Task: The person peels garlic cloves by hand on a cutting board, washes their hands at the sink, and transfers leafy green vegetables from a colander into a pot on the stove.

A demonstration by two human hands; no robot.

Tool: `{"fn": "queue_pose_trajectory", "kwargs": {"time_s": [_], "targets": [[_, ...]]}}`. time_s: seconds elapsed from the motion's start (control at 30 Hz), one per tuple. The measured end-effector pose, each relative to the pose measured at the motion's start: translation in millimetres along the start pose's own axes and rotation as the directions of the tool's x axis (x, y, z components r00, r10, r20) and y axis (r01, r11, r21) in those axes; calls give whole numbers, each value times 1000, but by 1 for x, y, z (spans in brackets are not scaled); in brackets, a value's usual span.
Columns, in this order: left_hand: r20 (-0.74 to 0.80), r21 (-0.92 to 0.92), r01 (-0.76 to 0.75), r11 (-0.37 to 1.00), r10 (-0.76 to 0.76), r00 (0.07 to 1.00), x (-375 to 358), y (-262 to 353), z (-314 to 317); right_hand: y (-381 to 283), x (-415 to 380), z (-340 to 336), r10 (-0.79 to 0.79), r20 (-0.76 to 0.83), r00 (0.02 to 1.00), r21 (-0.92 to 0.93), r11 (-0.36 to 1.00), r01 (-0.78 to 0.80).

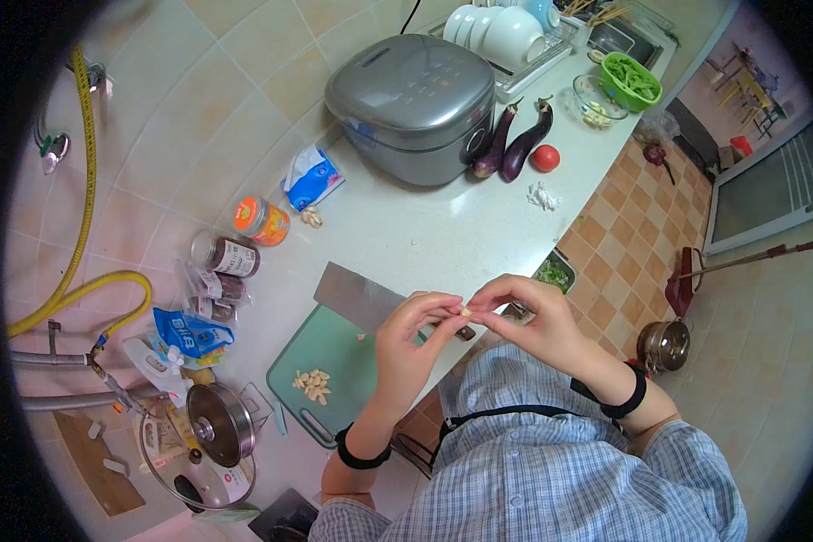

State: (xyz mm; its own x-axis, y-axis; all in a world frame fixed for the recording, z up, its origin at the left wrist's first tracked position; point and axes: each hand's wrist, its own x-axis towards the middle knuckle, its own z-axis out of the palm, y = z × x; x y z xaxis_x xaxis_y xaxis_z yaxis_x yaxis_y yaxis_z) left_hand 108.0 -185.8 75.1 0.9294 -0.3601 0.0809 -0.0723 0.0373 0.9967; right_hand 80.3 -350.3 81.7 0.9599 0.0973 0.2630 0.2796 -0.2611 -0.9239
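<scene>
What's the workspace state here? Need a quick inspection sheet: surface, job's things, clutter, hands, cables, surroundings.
Surface: pale countertop, a green cutting board at its near edge.
Job's things: a garlic clove pinched between both hands; peeled cloves piled on the board; a cleaver lying flat across the board's far end.
Clutter: rice cooker, two eggplants, tomato, jars, blue packets, pot lid.
Hands: left hand and right hand meet at the clove, above the counter edge.
Cables: yellow hose along the wall; black cord behind the cooker.
Surroundings: dish rack with bowls, tiled floor.
</scene>
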Motion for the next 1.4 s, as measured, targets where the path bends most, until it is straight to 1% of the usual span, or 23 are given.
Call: {"fn": "queue_pose_trajectory", "kwargs": {"time_s": [0.07, 0.17, 0.3, 0.37, 0.4, 0.47, 0.5, 0.57, 0.8, 0.87, 0.9, 0.97, 1.0, 1.07, 1.1, 1.17, 1.2, 1.27, 1.4], "targets": [[16, 8, -32, 999, 31, 999, 0, -2, -1, 0, 0, 2, 99, -29, 995, 99, 991, -95], [64, 62, -38, 997, 34, 997, 0, -2, -1, -2, -1, 2, 130, -45, 990, 116, 986, -124], [34, 88, -56, 995, 53, 998, -1, 1, 1, -3, -2, 4, 125, -66, 990, 81, 990, -119], [41, 143, -98, 985, 93, 995, 0, 1, 1, -3, -2, 4, 109, -71, 992, 68, 992, -105], [40, 143, -98, 985, 93, 995, 0, 1, 1, -3, -2, 4, 109, -70, 992, 68, 992, -104], [23, 193, -125, 973, 122, 992, 0, 0, 2, -4, -2, 5, 65, -77, 995, 4, 998, -65], [22, 193, -124, 973, 122, 992, 0, 1, 2, -5, -2, 5, 65, -76, 995, 4, 998, -65], [14, 247, -143, 958, 144, 989, 0, 3, 3, -6, -1, 4, -37, -83, 996, -85, 996, 30], [29, 278, -152, 948, 150, 988, -1, 5, 5, -8, -1, 4, -47, -97, 994, -131, 991, 34], [41, 246, -137, 959, 131, 990, -1, 4, 5, -6, -2, 5, 80, -98, 992, 19, 997, -79], [41, 246, -138, 959, 131, 990, -1, 4, 5, -5, -2, 5, 80, -98, 992, 19, 997, -79], [57, 174, -51, 983, 42, 997, -2, 1, 4, -2, -2, 3, 181, -59, 982, 153, 973, -171], [57, 173, -51, 984, 41, 998, -1, 1, 3, 0, -3, 4, 182, -59, 982, 152, 973, -171], [82, 75, 26, 997, -33, 996, -1, 0, 3, 6, -4, 4, 265, -28, 964, 317, 917, -243], [82, 73, 29, 997, -35, 996, -1, -2, 3, 6, -4, 3, 268, -27, 963, 316, 916, -246], [107, -38, 95, 995, -90, 990, -1, -4, 2, 5, -3, 1, 380, 59, 923, 402, 838, -370], [104, -43, 98, 994, -93, 990, -1, -6, 2, 6, -4, 1, 384, 62, 921, 398, 837, -376], [144, -73, 142, 987, -130, 981, 0, -8, 1, 8, -4, 3, 432, 85, 898, 491, 766, -415], [143, -138, 215, 967, -195, 970, -1, -13, 1, 16, -5, 5, 444, 111, 889, 513, 741, -434]]}}
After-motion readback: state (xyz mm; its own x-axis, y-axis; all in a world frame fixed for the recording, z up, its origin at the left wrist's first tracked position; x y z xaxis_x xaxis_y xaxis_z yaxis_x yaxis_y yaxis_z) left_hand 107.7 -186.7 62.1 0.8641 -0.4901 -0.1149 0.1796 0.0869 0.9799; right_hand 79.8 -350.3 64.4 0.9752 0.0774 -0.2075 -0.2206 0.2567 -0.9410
